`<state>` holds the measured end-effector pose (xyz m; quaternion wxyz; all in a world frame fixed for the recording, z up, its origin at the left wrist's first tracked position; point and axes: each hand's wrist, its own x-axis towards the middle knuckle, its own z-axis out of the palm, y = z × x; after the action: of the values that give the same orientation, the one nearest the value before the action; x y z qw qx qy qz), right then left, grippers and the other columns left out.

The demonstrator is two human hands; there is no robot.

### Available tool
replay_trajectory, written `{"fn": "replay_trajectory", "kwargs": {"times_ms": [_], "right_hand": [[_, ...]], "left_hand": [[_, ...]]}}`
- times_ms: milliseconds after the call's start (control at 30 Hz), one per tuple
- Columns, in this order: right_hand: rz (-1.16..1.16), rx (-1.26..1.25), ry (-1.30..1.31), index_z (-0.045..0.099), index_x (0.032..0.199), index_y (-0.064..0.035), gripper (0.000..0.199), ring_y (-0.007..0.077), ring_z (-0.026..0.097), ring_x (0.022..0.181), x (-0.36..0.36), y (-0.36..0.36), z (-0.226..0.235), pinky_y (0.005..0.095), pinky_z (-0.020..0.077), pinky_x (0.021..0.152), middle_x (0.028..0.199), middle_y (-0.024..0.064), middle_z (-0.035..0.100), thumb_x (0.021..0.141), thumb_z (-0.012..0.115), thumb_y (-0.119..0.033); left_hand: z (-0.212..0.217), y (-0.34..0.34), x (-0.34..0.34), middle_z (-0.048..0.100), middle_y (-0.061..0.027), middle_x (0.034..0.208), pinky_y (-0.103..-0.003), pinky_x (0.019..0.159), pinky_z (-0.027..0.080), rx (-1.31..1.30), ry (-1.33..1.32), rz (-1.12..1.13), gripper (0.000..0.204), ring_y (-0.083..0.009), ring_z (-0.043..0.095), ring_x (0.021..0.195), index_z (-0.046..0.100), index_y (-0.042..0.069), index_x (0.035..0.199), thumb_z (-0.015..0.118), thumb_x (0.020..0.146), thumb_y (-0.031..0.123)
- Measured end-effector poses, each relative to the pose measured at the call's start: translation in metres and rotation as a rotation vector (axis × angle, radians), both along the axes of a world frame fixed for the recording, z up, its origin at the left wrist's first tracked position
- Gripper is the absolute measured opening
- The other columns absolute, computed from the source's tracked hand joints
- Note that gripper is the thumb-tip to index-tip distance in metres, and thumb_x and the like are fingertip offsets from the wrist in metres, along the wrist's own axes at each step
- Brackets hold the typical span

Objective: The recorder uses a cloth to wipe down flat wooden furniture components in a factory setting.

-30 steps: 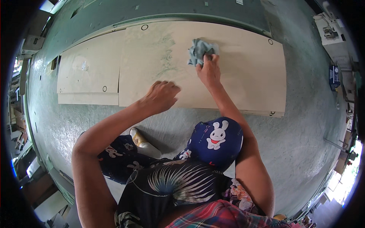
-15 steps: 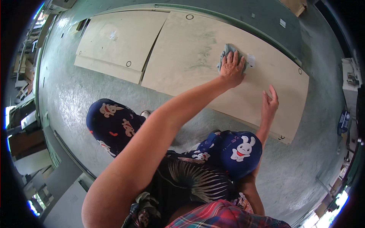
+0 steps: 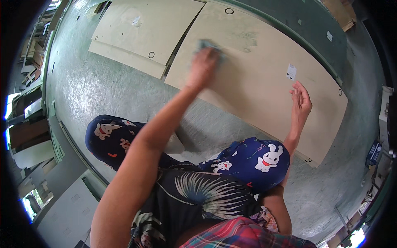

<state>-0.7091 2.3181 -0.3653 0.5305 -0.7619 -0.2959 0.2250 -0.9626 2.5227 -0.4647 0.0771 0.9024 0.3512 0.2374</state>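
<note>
Judging this to be wiping, I have my left hand (image 3: 203, 68) over the cloth (image 3: 210, 44) near the panel (image 3: 256, 95)'s left edge, grip too blurred to tell, right hand (image 3: 302, 100) half-open, empty; the next stroke calls for flat pressure.

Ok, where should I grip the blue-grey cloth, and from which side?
Probably pinch the cloth by its far edge, from above and beyond: that edge shows past the left hand, which covers the near part on the board. Blur hides any folds.
</note>
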Motion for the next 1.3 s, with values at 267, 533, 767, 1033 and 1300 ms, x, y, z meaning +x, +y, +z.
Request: {"fn": "replay_trajectory", "kwargs": {"times_ms": [267, 533, 767, 1033, 1300], "right_hand": [[0.046, 0.096, 0.028, 0.058, 0.116, 0.0018, 0.027, 0.017, 0.062, 0.089, -0.024, 0.028, -0.001, 0.0291, 0.048, 0.083, 0.103, 0.0118, 0.063, 0.094, 0.051, -0.012], [0.052, 0.145, -0.019, 0.06, 0.112, 0.0021, 0.026, 0.016, 0.061, 0.087, -0.026, 0.041, 0.009, 0.0288, 0.0486, 0.081, 0.1, 0.0101, 0.064, 0.095, 0.05, -0.015], [-0.03, 0.066, -0.047, 0.061, 0.113, -0.0011, 0.025, 0.0153, 0.062, 0.085, -0.013, 0.015, 0.002, 0.0277, 0.0486, 0.08, 0.099, 0.0098, 0.064, 0.094, 0.05, -0.014], [-0.086, 0.082, 0.006, 0.06, 0.114, -0.0004, 0.024, 0.0173, 0.062, 0.088, -0.01, -0.005, -0.023, 0.0287, 0.0492, 0.081, 0.102, 0.0104, 0.063, 0.094, 0.05, -0.01], [-0.285, -0.208, -0.607, 0.06, 0.114, -0.0053, 0.029, 0.0278, 0.055, 0.108, 0.01, -0.061, -0.097, 0.036, 0.0484, 0.084, 0.12, 0.015, 0.053, 0.085, 0.058, -0.004]], "left_hand": [[0.054, 0.074, -0.09, 0.061, -0.0157, 0.102, -0.04, 0.086, 0.044, 0.122, -0.278, 0.444, 0.029, -0.0319, 0.055, 0.098, 0.06, 0.006, 0.109, 0.054, 0.081, 0.005], [0.038, -0.15, 0.051, 0.044, -0.0117, 0.134, -0.047, 0.105, 0.032, -0.225, 0.053, -0.44, 0.038, -0.0316, 0.04, 0.127, 0.057, 0.015, 0.119, 0.052, 0.081, 0.012], [-0.007, -0.049, -0.049, 0.049, -0.0145, 0.126, -0.046, 0.1, 0.035, -0.01, 0.044, 0.079, 0.036, -0.0318, 0.043, 0.122, 0.057, 0.008, 0.113, 0.055, 0.077, 0.009], [0.035, 0.063, -0.123, 0.06, -0.0185, 0.098, -0.04, 0.081, 0.045, 0.158, -0.702, 0.842, 0.03, -0.0344, 0.057, 0.092, 0.058, -0.001, 0.111, 0.045, 0.084, 0.001], [0.028, -0.057, 0.097, 0.052, -0.0144, 0.124, -0.042, 0.097, 0.039, -0.072, -0.245, -0.282, 0.037, -0.0329, 0.048, 0.115, 0.061, 0.013, 0.111, 0.053, 0.076, 0.002]]}}
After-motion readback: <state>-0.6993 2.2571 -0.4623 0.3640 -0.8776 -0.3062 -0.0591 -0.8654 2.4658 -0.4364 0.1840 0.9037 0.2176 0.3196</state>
